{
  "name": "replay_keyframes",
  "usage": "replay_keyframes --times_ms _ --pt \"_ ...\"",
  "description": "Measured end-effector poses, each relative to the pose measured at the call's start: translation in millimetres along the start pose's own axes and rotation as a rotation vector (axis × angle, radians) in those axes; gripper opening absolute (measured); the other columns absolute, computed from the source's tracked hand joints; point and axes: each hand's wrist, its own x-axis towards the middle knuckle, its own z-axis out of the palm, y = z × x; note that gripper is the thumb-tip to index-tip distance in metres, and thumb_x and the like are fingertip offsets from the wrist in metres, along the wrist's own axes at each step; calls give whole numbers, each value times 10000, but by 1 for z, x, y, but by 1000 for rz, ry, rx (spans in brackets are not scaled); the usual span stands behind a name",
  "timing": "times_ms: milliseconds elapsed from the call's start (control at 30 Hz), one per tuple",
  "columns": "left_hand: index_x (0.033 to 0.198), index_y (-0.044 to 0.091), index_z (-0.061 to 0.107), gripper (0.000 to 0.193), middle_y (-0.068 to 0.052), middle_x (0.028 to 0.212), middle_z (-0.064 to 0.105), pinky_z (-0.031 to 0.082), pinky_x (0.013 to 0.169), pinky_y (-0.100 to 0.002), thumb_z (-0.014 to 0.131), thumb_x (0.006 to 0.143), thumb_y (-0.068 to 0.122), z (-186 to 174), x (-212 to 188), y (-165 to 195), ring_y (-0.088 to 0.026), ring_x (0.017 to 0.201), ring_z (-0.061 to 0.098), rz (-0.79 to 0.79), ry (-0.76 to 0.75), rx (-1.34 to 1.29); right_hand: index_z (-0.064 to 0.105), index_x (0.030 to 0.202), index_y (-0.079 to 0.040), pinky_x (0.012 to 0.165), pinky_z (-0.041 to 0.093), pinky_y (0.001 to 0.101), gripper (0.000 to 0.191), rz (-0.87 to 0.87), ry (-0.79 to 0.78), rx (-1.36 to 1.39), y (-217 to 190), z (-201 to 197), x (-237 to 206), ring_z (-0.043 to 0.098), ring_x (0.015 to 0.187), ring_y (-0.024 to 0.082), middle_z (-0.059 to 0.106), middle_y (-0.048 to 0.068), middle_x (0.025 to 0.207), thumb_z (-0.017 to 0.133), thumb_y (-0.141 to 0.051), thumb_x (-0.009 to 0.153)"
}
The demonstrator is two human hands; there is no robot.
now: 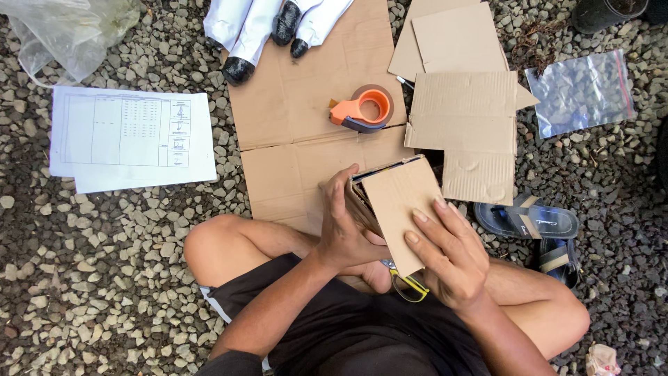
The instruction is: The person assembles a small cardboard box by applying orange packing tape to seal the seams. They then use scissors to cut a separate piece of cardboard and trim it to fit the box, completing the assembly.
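Left hand (342,233) and right hand (449,254) both grip one cardboard box (396,205) between them, over the lap. Beyond the hands: one tape dispenser (363,109), two sandals (539,233), two paper sheets (129,136).

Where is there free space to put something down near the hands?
Free: the flat brown cardboard sheet between the orange tape dispenser and the white printed paper. Also the grey gravel below that paper. Crowded: right side, with stacked cardboard pieces and dark sandals.
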Motion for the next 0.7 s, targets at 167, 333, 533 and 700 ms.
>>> replay_keyframes --times_ms 167,333,533,700 --pt "1650 129 -47 1467 -265 1594 308 384 1221 -526 994 657 414 0 0 5 -396 1450 402 -17 -17 24 748 1129 -65 1076 497 546 314 -8 -34 -11 -2 2 -2 632 1252 423 705 193 1220 632 -20 841" --pt "1648 40 31 1397 -248 1585 336 377 1240 -502 983 690 399 -16 7 9 -384 1454 406 7 -94 -25 732 1134 -70 1106 480 553 328 29 -49 14 -2 3 -6 622 1280 419 693 178 1250 627 12 834" --pt "1626 31 312 1059 -163 1565 467 431 1209 -397 833 838 509 -43 19 -6 -296 1407 498 -96 -217 -396 754 1121 -80 1117 469 563 355 11 -77 12 3 3 -9 618 1285 409 690 155 1248 620 42 816" --pt "1515 71 475 701 -145 1535 543 466 1238 -423 739 986 447 -31 27 -3 -307 1458 538 -107 -195 -457 762 1140 -99 1136 444 550 346 31 -76 33 3 7 -14 607 1301 411 691 148 1252 640 16 837"
